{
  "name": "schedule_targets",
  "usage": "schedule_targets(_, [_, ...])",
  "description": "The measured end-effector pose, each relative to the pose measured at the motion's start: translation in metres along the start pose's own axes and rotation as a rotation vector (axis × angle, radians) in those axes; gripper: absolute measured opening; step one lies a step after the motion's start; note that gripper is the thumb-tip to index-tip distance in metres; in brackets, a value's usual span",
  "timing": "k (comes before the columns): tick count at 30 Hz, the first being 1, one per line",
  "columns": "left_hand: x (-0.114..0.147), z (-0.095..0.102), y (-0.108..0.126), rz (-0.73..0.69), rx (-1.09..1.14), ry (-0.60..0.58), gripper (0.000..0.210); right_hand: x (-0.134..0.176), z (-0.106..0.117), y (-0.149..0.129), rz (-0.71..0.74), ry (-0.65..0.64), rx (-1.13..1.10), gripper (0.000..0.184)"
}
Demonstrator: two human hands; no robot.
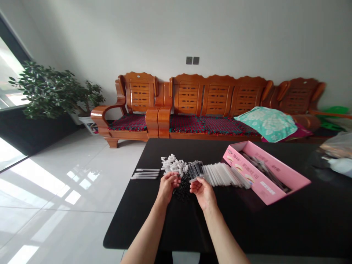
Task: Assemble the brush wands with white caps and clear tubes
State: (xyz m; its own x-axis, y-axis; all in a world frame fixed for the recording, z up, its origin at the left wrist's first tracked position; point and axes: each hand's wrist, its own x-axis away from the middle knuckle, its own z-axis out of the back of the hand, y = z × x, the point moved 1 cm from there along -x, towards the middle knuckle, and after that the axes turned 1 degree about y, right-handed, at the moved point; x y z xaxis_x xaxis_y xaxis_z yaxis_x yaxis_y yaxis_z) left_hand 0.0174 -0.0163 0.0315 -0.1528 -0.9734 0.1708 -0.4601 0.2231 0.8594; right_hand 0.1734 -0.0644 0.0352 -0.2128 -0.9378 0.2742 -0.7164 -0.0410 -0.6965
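My right hand (202, 191) is closed in a pinch on a translucent pen barrel (194, 179), whose end points toward my left hand. My left hand (167, 186) has its fingers pressed together over the small black parts; whatever lies between its fingertips is too small to make out. Between and below the hands spreads a pile of small black parts (181, 192). Behind them are a heap of white pen caps (173, 164) and a bundle of dark, thin refills (195, 168). A row of translucent barrels (224, 173) lies right of my right hand. Several white pens (145, 173) lie to the left.
On the black table (280, 223), a pink box (261, 179) holding dark thin pieces stands at the right. A plastic bag with a white item (339, 165) lies at the far right edge. Behind the table runs a wooden sofa (165, 123); a potted plant (55, 91) stands left.
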Motion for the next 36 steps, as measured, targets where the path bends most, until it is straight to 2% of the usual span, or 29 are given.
schedule_targets(5, [0.011, -0.011, 0.008, 0.059, 0.148, -0.046, 0.027, 0.004, -0.014, -0.005, 0.102, 0.032, 0.040, 0.015])
schedule_targets(9, [0.013, -0.019, 0.008, 0.070, 0.203, -0.082, 0.028, 0.006, -0.024, -0.009, 0.201, 0.074, 0.071, 0.021])
schedule_targets(14, [0.015, -0.026, 0.007, 0.062, 0.249, -0.088, 0.028, 0.007, -0.030, -0.010, 0.259, 0.089, 0.114, 0.026])
schedule_targets(36, [0.017, -0.031, 0.004, 0.041, 0.259, -0.105, 0.028, 0.005, -0.030, -0.005, 0.287, 0.142, 0.127, 0.028])
